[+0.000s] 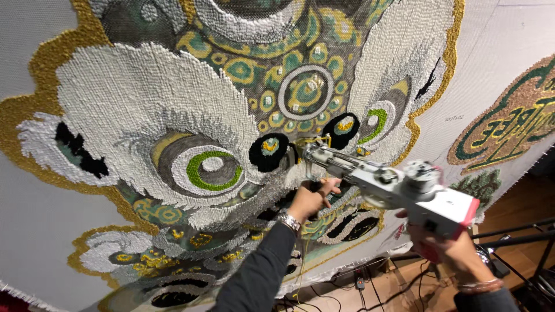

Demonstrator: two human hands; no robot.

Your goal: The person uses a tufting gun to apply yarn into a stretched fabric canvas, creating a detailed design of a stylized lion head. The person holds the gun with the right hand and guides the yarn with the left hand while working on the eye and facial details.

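Both hands grip the tufting gun: left hand wrapped round its front handle, right hand closed on the rear grip (it looks rigid and fairly heavy), its tip touching the soft, yielding tufted cloth.

The tufted rug runs past the top, left and bottom edges. A second green-and-gold piece is cut off at the right edge. The gun's grip lies hidden inside the right hand; its needle tip is too small to make out. The left hand hides its fingertips behind the gun's front handle. Both forearms leave the bottom edge.
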